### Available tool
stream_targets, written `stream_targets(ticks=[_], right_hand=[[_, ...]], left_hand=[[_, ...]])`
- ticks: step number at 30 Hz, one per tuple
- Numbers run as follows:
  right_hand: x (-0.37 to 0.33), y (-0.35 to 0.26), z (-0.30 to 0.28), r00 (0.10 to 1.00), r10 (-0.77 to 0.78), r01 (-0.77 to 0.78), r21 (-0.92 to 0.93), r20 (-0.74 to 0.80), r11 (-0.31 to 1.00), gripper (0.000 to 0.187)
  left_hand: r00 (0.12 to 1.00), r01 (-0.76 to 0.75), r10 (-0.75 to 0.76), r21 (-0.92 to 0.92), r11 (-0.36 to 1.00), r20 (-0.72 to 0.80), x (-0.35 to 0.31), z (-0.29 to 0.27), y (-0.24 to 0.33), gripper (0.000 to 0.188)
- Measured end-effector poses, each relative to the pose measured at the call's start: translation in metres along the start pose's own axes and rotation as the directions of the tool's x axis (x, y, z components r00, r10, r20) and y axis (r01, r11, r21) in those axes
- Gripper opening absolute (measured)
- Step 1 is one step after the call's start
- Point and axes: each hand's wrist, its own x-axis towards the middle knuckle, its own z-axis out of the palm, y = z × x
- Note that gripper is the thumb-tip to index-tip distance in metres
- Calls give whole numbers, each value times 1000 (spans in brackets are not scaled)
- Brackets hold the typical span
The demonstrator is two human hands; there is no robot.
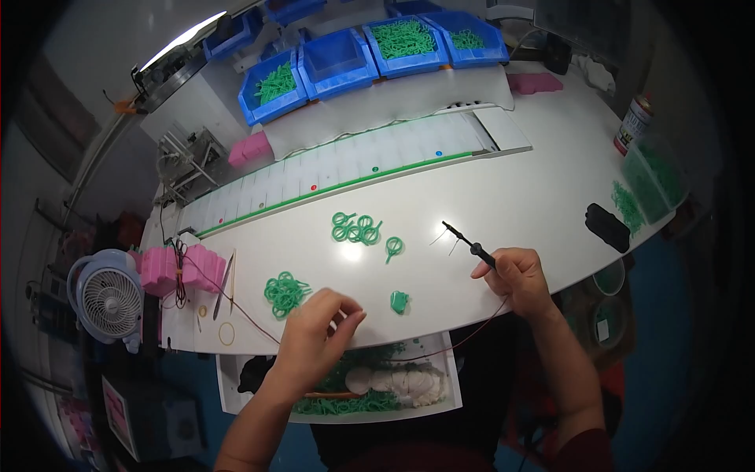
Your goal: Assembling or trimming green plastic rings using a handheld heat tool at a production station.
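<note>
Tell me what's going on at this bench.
Someone is working with small green ring-shaped parts on a white table. Their right hand grips a black pen-like tool, its tip above the tabletop. The left hand is loosely curled beside a pile of green rings; whether it holds anything is unclear. Farther back lie a second group of rings and one single ring, with a small green piece between the hands.

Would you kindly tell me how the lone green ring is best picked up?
Probably by its short tail, pinched from the person's side: the lone green ring appears flat, its tail points toward the person, and the ring cluster lies beyond, to the left.
</note>
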Motion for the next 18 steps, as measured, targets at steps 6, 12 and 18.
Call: stream_targets(ticks=[6, 12, 18], right_hand=[[2, -3, 6, 1000, 8, -7, -48, 23, 999, 41], [3, -4, 5, 999, 12, -9, -71, 37, 997, 41], [4, -5, 3, 998, 58, -53, 116, -37, 992, 33]], left_hand=[[978, -152, 178, 213, 965, -107, 80, 32, -17, 14], [998, -31, 45, 358, 933, -33, 97, 49, -19, 26], [994, 106, -98, -505, 857, 42, 79, 41, -20, 17]])
